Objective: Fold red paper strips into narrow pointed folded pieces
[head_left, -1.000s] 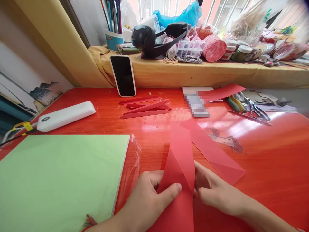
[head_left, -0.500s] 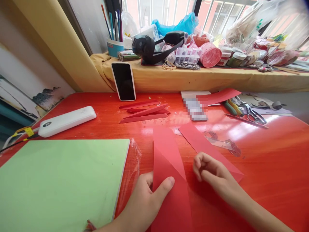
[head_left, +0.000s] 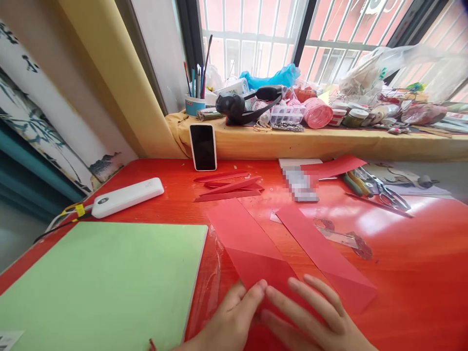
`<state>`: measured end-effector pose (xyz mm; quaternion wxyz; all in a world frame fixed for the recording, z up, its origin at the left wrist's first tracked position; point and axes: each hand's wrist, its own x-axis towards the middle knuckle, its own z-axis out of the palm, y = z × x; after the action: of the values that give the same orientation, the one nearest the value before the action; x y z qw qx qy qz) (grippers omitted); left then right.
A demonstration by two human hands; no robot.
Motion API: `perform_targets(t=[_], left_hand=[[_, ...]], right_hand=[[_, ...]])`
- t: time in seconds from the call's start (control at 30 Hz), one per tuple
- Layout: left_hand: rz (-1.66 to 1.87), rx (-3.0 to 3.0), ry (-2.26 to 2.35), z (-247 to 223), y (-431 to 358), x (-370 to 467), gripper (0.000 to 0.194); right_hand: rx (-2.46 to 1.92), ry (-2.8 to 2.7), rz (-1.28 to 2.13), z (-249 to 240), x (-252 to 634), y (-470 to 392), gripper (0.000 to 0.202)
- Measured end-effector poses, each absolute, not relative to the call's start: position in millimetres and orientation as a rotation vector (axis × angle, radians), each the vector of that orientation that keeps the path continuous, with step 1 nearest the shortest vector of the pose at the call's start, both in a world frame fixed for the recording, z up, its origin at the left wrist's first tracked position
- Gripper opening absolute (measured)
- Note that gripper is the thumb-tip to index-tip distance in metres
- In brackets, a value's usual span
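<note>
A long red paper strip (head_left: 252,239) with a diagonal crease slants across the lower middle of the view. My left hand (head_left: 234,314) grips its near part, thumb on top and fingers partly hidden beneath. Over the same paper, on the right, my right hand (head_left: 310,309) has its fingers spread, with the index fingertip by the left thumb. Another creased red strip (head_left: 325,253) lies on the table just beyond my right hand. Several narrow folded red strips (head_left: 230,187) rest farther back.
Green sheets (head_left: 120,278) cover the left of the red table (head_left: 413,273). A white device (head_left: 127,197), a phone (head_left: 203,147), scissors (head_left: 389,195) and pliers (head_left: 353,184) lie around. The cluttered windowsill (head_left: 329,146) runs behind.
My right hand has moved left onto the paper, and its curled fingers have spread. The held strip now slants to the upper left. The camera view has tilted up.
</note>
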<state>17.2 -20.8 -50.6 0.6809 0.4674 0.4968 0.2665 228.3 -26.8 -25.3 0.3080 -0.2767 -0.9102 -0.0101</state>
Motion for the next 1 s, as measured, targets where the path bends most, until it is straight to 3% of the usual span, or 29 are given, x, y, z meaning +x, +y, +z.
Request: perform_targets(t=[0.1,0.23,0.33,0.4,0.53,0.67,0.8,0.9,1.0], left_hand=[[0.569,1.218,0.942,-47.2,-22.3,16.3,0.051],[0.776,1.780,0.858,-48.0,-22.8,9.2,0.089],[1.207,2.267,0.972,-47.6,-17.7,7.0,0.078],[1.288,2.602,1.040,-46.3,-12.3,7.3,0.067],[0.857,2.955,1.007,-45.5,-4.7,6.8,0.042],[0.531,2.973,0.908,-47.6,-4.2,4.7,0.019],[0.474,2.942,0.951,-43.7,-5.3,3.1,0.020],[0.421,2.877,0.999,-38.9,-5.0,1.4,0.038],[0.396,2.980,0.987,-39.7,-5.0,0.7,0.021]], right_hand=[[-0.820,-2.433,-0.073,-26.0,242.4,-20.6,0.033],[-0.877,-2.395,-0.025,-24.1,273.0,-9.8,0.041],[-0.926,-2.315,0.015,-27.6,291.2,-3.7,0.046],[-0.942,-2.371,0.099,-31.9,300.6,-1.7,0.040],[-0.764,-2.583,0.422,-38.2,320.1,2.0,0.024],[-0.914,-2.542,0.659,-36.0,336.5,4.1,0.023],[-1.115,-2.287,0.856,-28.2,340.0,4.0,0.039],[-1.118,-2.302,1.003,-23.2,341.7,9.6,0.045],[-1.125,-2.426,1.022,-23.5,345.6,17.3,0.042]])
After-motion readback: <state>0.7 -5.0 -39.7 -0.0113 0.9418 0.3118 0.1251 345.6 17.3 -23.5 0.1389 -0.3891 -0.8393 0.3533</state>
